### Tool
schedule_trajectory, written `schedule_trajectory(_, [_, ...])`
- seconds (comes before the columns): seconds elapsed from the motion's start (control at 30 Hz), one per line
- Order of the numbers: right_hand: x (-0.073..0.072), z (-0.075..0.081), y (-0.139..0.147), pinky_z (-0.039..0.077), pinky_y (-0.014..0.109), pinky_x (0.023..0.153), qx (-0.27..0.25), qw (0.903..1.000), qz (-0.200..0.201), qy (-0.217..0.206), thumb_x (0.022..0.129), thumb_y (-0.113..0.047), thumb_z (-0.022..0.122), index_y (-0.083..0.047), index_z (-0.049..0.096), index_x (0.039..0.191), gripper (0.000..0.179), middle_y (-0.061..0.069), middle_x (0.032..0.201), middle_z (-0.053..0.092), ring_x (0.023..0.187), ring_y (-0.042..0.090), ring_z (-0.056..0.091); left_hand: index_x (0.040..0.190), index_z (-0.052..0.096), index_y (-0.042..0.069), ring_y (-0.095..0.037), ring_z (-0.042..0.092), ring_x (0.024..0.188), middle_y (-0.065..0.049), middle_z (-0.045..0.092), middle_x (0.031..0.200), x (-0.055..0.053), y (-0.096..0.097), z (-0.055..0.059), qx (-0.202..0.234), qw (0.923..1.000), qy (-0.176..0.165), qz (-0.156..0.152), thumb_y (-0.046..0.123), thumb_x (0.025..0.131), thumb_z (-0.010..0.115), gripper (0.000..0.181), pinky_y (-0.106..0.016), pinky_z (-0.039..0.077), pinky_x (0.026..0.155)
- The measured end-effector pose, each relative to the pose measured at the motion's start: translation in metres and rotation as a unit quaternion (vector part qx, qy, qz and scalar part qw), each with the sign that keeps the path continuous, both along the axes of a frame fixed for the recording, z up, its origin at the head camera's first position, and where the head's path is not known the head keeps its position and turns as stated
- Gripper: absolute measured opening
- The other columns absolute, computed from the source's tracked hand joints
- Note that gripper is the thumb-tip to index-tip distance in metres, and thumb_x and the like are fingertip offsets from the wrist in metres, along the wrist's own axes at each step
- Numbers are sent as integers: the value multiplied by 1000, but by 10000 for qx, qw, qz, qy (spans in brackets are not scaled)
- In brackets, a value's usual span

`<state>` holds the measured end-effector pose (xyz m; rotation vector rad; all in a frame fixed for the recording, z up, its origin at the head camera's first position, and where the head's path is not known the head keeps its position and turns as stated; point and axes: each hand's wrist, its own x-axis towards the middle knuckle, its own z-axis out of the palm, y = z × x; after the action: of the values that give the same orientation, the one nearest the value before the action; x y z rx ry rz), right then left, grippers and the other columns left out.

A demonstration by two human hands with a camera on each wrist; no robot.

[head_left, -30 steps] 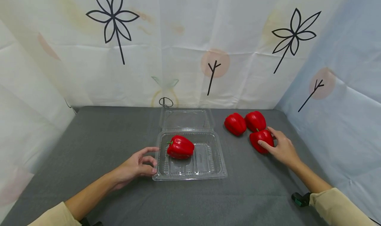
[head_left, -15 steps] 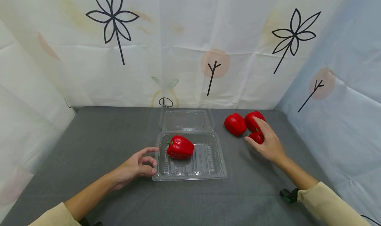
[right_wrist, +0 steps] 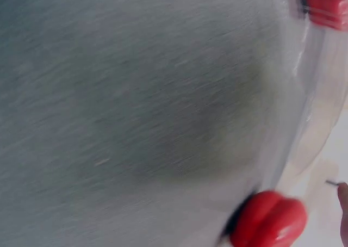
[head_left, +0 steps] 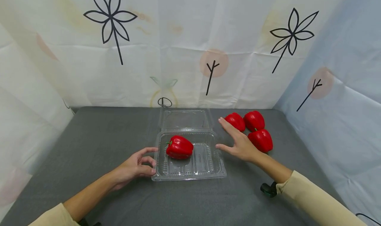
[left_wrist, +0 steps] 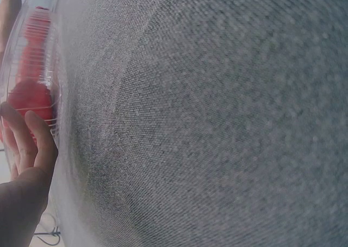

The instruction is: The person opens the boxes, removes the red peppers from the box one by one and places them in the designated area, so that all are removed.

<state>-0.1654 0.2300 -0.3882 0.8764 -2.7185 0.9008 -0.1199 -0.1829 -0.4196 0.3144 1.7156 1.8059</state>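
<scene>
A clear plastic clamshell container (head_left: 190,177) lies with its lid (head_left: 187,119) folded back. One red bell pepper (head_left: 180,147) sits on its side in the container's left half, its green stem pointing left. My left hand (head_left: 135,168) is at the container's left side, fingers loosely bent, fingertips touching the wall; the left wrist view shows those fingers (left_wrist: 39,141) against the clear side. My right hand (head_left: 239,145) is spread and holds nothing, between the container and the loose peppers. It partly covers the left loose bell pepper (head_left: 235,121) in the head view.
Two more red bell peppers, a back one (head_left: 254,121) and a front one (head_left: 261,140), stand close together to the right. Grey cloth (head_left: 119,127) covers the table. A printed white curtain (head_left: 184,37) hangs behind it, and a bluish one (head_left: 342,120) on the right.
My right hand has left the front right pepper and moved left toward the container, fingers spreading. The peppers, container and left hand have stayed in place.
</scene>
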Motion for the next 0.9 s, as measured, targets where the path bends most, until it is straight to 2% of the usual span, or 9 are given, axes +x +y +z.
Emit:
schedule_trajectory(0.17, [-3,5,-19,40,56,104,285,9974,598,-279,84,-36,79,-22,20,160,97,6,163,25,145,25,32,151,21,0,-14,64,84,-4,58,97,0,0,0,-19,10000,-27,8,4,88,71,81,-34,54,83])
schedule_trajectory(0.33, [-4,10,-36,39,58,104,608,9905,975,-754,85,-46,76,-28,17,160,98,3,164,23,146,23,31,152,21,0,-14,64,84,-3,58,97,0,1,-1,-7,10000,-44,13,4,88,71,81,-33,54,83])
schedule_trajectory(0.57, [-7,13,-59,35,55,109,943,9767,1431,-1289,82,-43,80,-20,21,160,100,0,163,24,147,23,29,151,22,0,-13,63,83,-4,58,97,-1,-1,-2,-12,10000,-35,3,4,88,71,80,-34,54,83])
schedule_trajectory(0.7, [-8,13,-68,33,53,111,1127,9695,1603,-1471,82,-42,81,-22,23,159,99,-1,162,25,147,19,28,152,21,0,-13,63,84,-3,58,98,-1,-1,-2,-29,10000,-52,-12,5,88,71,81,-34,53,84])
schedule_trajectory(0.9, [-11,15,-80,35,47,111,1258,9641,1804,-1485,82,-43,80,-22,26,159,96,-4,161,29,145,15,31,152,21,1,-14,62,85,-3,57,98,-1,0,0,-88,9999,-134,2,7,88,71,81,-35,52,87])
